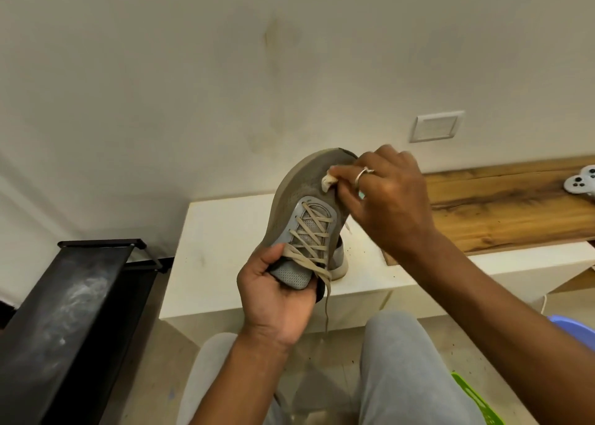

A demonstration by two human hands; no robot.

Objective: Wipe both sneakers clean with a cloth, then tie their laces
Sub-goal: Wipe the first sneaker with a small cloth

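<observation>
Up between the hands, a grey-brown sneaker (299, 186) is held with its toe pointing away. The left hand (277, 299) grips it at the tongue and collar, thumb curled over the lowest laces (310, 234), and one loose lace end dangles below that hand. The right hand (389, 196), higher and further out, pinches a small white cloth (328, 183) against the upper near the toe. Below the right wrist, a second sneaker (340, 260) rests on a white bench (222, 241), mostly hidden.

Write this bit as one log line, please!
step: wiping | left hand: holds sneaker by tongue | right hand: presses cloth on toe | laces: untied
</observation>
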